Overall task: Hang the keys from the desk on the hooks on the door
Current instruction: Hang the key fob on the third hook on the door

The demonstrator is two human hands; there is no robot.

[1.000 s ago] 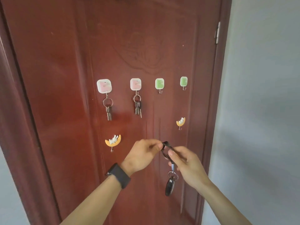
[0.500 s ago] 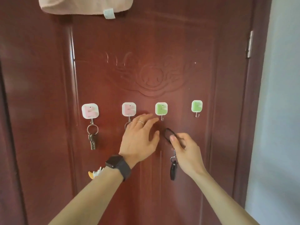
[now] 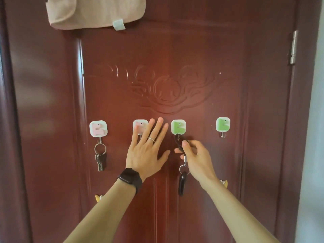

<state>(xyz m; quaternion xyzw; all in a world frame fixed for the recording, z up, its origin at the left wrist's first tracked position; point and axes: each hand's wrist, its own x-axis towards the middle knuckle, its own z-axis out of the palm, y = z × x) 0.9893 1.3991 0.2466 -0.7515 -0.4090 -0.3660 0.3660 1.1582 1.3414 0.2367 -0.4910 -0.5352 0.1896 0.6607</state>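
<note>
A row of square hooks runs across the red-brown door [image 3: 175,50]. My right hand [image 3: 194,158] pinches the black strap of a key fob [image 3: 182,184]; the strap's loop is up at the metal hook under the left green hook [image 3: 178,126], and the fob dangles below my fingers. My left hand [image 3: 147,149] lies flat on the door with fingers spread, covering part of the second pink hook [image 3: 139,126] and the keys beneath it. A key bunch [image 3: 100,157] hangs from the left pink hook [image 3: 98,128]. The right green hook [image 3: 222,124] is bare.
A beige cloth [image 3: 94,11] hangs at the door's top left. Yellow hooks peek out low down beside my arms [image 3: 98,197]. A metal hinge [image 3: 292,48] and the door frame stand at the right, with a pale wall [image 3: 315,137] beyond.
Both hands have risen along the door. My right hand brought the strap loop up to the left green hook. My left hand let go of the strap and flattened on the door.
</note>
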